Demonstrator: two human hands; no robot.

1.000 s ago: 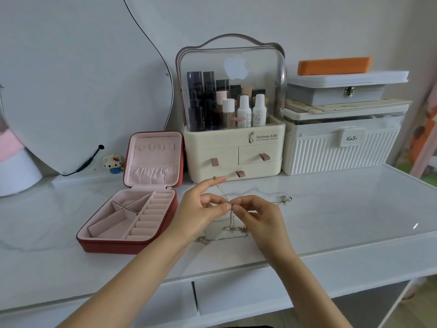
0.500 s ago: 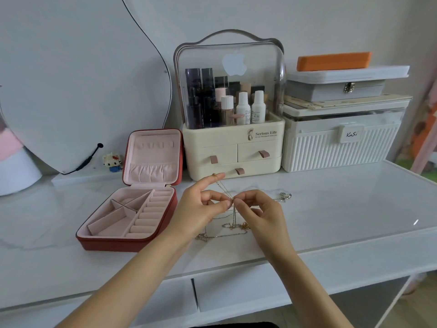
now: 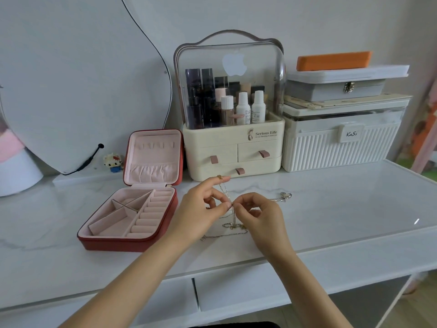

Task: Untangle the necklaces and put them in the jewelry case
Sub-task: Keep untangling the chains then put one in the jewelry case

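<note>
Cream cosmetics organizer [image 3: 233, 147] behind necklaces [image 3: 233, 226]

Pale wall [image 3: 307, 17] behind white marble-topped desk [image 3: 331, 209], soft daylight

Left arm: bare forearm reaches in from the lower left, angled up and to the right.
Left hand [image 3: 201, 209]: raised above the surface, index finger stretched up and out, thumb and another finger pinched together at the tips.
Right arm: bare forearm comes in from the lower right, slanting up and left.
Right hand [image 3: 261, 217]: knuckles up, fingers curled in, thumb and forefinger pinched tight.
Meeting point: both pinches face each other, fingertips almost touching at the centre.
</note>
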